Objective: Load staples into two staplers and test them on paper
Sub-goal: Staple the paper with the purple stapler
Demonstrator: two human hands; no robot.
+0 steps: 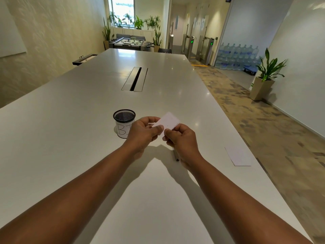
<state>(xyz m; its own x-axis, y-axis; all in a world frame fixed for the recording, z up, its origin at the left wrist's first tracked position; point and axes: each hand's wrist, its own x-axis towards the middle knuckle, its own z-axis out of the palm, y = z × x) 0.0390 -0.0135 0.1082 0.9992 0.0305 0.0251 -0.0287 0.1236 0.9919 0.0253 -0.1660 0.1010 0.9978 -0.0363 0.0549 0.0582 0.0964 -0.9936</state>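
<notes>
Both hands hold a small white piece of paper (168,122) up off the long white table (73,106), just to the right of a black mesh cup (124,122) with a hand-lettered label: the left hand (143,132) pinches its left edge between thumb and fingers, and the right hand (181,138) pinches its lower right corner, fingers curled close. A thin dark object (176,154), too hidden to name, lies on the table under the right wrist, nearer the person than the cup. A second sheet of paper (238,156) lies flat well to the right of the cup, near the table's right edge.
</notes>
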